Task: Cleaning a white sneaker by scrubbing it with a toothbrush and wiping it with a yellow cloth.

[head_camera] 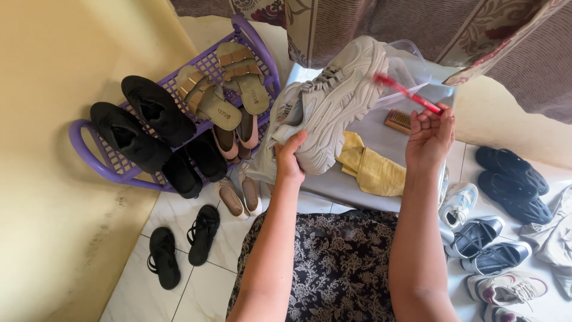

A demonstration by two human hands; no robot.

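View from above the seated person. The left hand [290, 160] grasps a chunky pale grey sneaker [333, 101] from below, fingers curled around its thick sole, holding it tilted in the air above a small grey table [333, 188]. The right hand [430, 136] is clenched around one end of a red toothbrush [407, 93], pinched between thumb and fingers; the brush is blurred and its far end lies against, or just beside, the heel of the sneaker. Which of the two cannot be told.

On the table, beneath the sneaker, lies a crumpled yellow cloth [372, 169]. Beyond it, near the right hand, rests a wooden scrub brush [398, 121], and a clear plastic bag [411, 62] sits behind the sneaker.

To the person's left stands a purple shoe rack [89, 154] bearing black shoes [143, 125] and tan sandals [229, 83]. A pair of black sandals [182, 241] lies on the white tiled floor [179, 280] below it. To the right, more shoes [497, 238] rest on the floor. A patterned curtain [369, 21] hangs behind the table.
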